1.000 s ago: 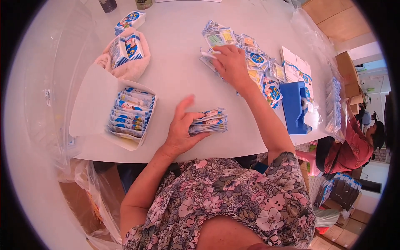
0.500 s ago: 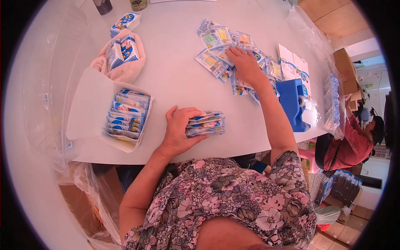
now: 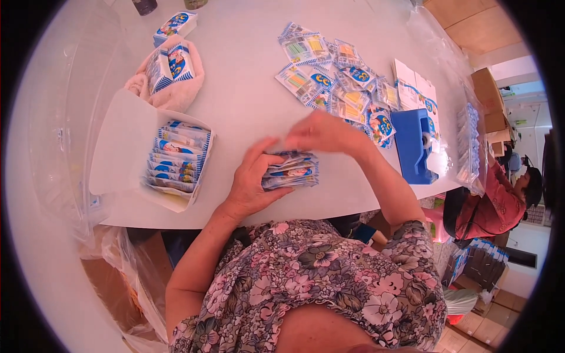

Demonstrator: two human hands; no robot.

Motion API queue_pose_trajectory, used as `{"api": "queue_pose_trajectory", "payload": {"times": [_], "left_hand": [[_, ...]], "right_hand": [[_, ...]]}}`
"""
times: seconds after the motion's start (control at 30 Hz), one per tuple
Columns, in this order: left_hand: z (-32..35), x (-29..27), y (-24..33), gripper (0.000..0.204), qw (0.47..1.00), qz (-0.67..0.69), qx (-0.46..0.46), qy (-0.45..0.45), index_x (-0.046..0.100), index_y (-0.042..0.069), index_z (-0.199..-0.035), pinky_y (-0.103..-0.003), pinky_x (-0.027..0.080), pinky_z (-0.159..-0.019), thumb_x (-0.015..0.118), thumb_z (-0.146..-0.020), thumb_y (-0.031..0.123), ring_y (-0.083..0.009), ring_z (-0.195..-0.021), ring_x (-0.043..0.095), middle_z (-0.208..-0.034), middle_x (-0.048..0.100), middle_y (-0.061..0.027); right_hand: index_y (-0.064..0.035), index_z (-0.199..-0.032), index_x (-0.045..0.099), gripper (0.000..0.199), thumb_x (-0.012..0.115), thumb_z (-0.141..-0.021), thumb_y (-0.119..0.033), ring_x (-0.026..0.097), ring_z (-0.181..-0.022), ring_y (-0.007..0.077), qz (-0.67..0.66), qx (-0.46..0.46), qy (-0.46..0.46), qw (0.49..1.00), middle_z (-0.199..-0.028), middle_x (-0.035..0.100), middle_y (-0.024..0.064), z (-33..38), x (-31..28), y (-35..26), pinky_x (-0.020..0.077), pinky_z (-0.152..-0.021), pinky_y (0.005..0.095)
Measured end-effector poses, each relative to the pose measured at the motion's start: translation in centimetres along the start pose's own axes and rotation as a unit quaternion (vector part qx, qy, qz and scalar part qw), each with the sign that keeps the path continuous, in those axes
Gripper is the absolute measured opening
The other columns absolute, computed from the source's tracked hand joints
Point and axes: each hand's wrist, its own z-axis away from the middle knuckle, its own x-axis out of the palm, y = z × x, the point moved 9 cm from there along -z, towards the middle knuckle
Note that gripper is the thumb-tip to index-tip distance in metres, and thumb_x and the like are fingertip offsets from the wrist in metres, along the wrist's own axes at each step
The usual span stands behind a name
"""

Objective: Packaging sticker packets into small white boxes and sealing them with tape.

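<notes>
My left hand (image 3: 252,182) is closed around the left end of a stack of small blue-and-white packets (image 3: 294,170), which stands on edge on the white table near me. Just above the stack's far side is my right hand (image 3: 321,134), smeared by motion, so its fingers and anything in them cannot be made out. Beyond it lies a loose pile of similar packets (image 3: 338,85), some showing coloured sticks through clear film. To the left, an open white box (image 3: 206,170) holds a row of upright packets (image 3: 173,162).
A blue tape dispenser (image 3: 407,150) stands right of the pile, beside flat white printed cartons (image 3: 415,88). At the far left, a pink cloth (image 3: 191,94) surrounds more printed packs. Plastic-wrapped packs (image 3: 469,144) line the right edge. A person in red (image 3: 491,209) sits beyond.
My right hand has drawn back from the loose pile toward the stack and my left hand. The left hand keeps its grip in about the same place.
</notes>
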Motion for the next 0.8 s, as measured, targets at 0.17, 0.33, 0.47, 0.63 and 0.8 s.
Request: {"api": "queue_pose_trajectory", "payload": {"times": [0.17,0.33,0.47,0.63,0.8], "left_hand": [[0.6,0.2,-0.9,0.070,0.996,0.045,-0.076,0.001,0.054,0.007,-0.122,-0.038,0.045,-0.102,0.093,-0.064,0.016,-0.0315,-0.124,0.053,-0.131,0.054,-0.0142],[0.2,-0.5,0.7,0.075,0.999,-0.043,-0.015,0.025,0.051,0.007,-0.123,-0.044,0.035,-0.110,0.093,-0.062,0.018,-0.0326,-0.139,0.035,-0.129,0.054,-0.0151],[-0.2,-0.7,1.3,0.074,0.996,-0.069,0.020,0.055,0.053,0.007,-0.122,-0.045,0.039,-0.105,0.092,-0.060,0.016,-0.0372,-0.131,0.043,-0.132,0.055,-0.0132],[0.1,0.0,0.7,0.073,0.997,-0.056,-0.047,-0.017,0.053,0.008,-0.123,-0.042,0.040,-0.104,0.091,-0.062,0.019,-0.0316,-0.120,0.054,-0.129,0.059,-0.0114],[-0.2,0.1,1.0,0.071,0.998,-0.058,-0.022,-0.027,0.055,0.008,-0.123,-0.040,0.041,-0.102,0.090,-0.063,0.020,-0.0291,-0.118,0.055,-0.129,0.059,-0.0095]], "right_hand": [[-0.0061,-0.106,0.071,0.034,0.075,-0.081,-0.030,0.058,-0.109,0.0284,0.331,0.134,0.223,0.907,-0.118,0.066,0.0067,-2.8,-5.0,3.6,0.0435,-0.091,0.0456],[-0.0049,-0.102,0.069,0.029,0.073,-0.083,-0.027,0.057,-0.113,0.0283,0.208,0.044,0.242,0.947,-0.118,0.065,0.0059,-0.9,-3.8,0.1,0.0427,-0.093,0.0454],[-0.0038,-0.102,0.069,0.024,0.073,-0.083,-0.018,0.067,-0.091,0.0294,-0.124,0.007,-0.025,0.992,-0.092,0.072,0.0055,1.2,0.4,-0.4,0.0511,-0.081,0.0380],[-0.0107,-0.116,0.067,0.034,0.066,-0.083,-0.004,0.059,-0.117,0.0217,0.373,-0.011,0.170,0.912,-0.123,0.067,0.0020,-0.1,-5.8,3.0,0.0444,-0.095,0.0383],[-0.0130,-0.117,0.065,0.036,0.067,-0.082,-0.006,0.055,-0.118,0.0211,0.349,-0.064,0.112,0.928,-0.125,0.063,0.0012,-1.8,-4.2,5.3,0.0414,-0.096,0.0400]]}}
